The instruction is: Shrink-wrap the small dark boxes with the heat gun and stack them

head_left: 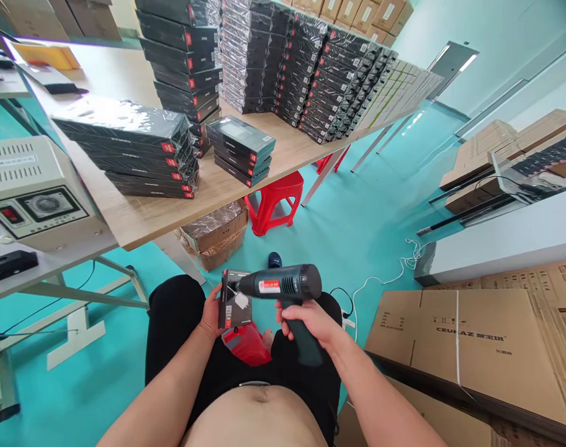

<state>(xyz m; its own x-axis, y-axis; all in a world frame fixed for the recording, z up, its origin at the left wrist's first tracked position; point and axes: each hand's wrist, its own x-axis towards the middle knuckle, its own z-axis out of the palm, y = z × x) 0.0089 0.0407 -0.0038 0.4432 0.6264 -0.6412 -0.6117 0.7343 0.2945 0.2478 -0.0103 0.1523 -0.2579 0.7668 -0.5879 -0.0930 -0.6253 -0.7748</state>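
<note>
Above my lap, my right hand (pixel 306 321) is wrapped round the handle of a dark heat gun (pixel 283 282) with a red and white label. Its nozzle points left, in front of a small black product box (pixel 237 304). That box has a picture of a white device on its face and red marks along its side. My left hand (pixel 211 310) grips the box by its left edge, with the fingers partly hidden behind it. Whether the nozzle touches the box I cannot tell.
A wooden table (pixel 143 220) ahead bears stacks of wrapped black boxes (pixel 138 152) and small boxes (pixel 241 149). At left stands a beige machine (pixel 41 186). A red stool (pixel 278 202) and an open carton (pixel 218 233) sit below. Large cartons (pixel 450 335) flank my right; a white cable (pixel 380 279) crosses the floor.
</note>
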